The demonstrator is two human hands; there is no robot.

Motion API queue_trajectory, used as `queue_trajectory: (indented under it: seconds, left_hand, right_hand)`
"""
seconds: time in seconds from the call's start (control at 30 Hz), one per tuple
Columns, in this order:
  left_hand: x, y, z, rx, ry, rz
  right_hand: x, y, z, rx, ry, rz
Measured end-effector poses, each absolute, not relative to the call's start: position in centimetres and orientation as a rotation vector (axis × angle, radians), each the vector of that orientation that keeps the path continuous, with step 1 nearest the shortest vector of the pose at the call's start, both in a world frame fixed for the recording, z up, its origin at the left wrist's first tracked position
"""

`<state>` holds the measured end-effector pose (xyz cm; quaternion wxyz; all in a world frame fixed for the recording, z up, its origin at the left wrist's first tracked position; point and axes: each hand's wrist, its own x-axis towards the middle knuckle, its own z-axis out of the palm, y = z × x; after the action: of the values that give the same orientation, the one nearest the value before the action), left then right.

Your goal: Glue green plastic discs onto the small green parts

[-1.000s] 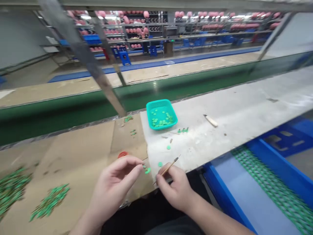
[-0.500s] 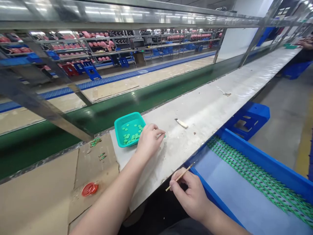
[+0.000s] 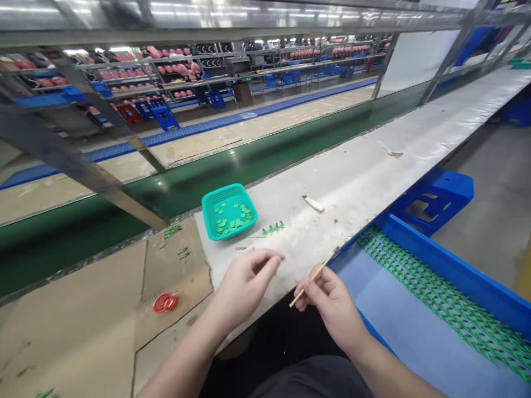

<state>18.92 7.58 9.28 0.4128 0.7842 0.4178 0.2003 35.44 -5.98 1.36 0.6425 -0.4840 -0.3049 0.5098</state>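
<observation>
My left hand is over the white bench covering, its fingers bent and thumb near the fingertips; whether anything small is between them is hidden. My right hand pinches a thin wooden stick with a dark tip, at the bench's front edge. Beyond my left hand, a teal basket holds green discs. Several small green pieces with dark upright parts stand in a row right of the basket. A white-handled knife lies farther right.
A blue tray with rows of green pieces is at the right, beside a blue stool. Red round dish and small green parts lie on cardboard at left. Metal posts rise behind.
My left hand has moved down, away from beside the basket, uncovering the row of green pieces. My right hand has risen slightly with the stick. The view has shifted a little.
</observation>
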Motion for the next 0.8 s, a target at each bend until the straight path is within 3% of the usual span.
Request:
queue_trajectory:
  seconds: [0.13,0.3,0.53,0.8]
  left_hand:
    - [15.3,2.7,9.5,1.656,1.011,0.379]
    - [12.0,-0.5,7.9,1.37,1.059,0.472]
    - [9.2,-4.5,5.0,1.071,1.024,0.594]
    - [6.1,-4.2,4.1,0.997,0.928,0.593]
  right_hand:
    - [33.6,-4.8,2.2,-1.086,-0.685,1.209]
    - [30.0,-5.1,2.3,-1.084,-0.828,1.262]
    - [27.5,-4.8,0.3,-1.085,-1.526,0.519]
    - [25.3,-2.4,3.9,-1.024,-2.024,0.509]
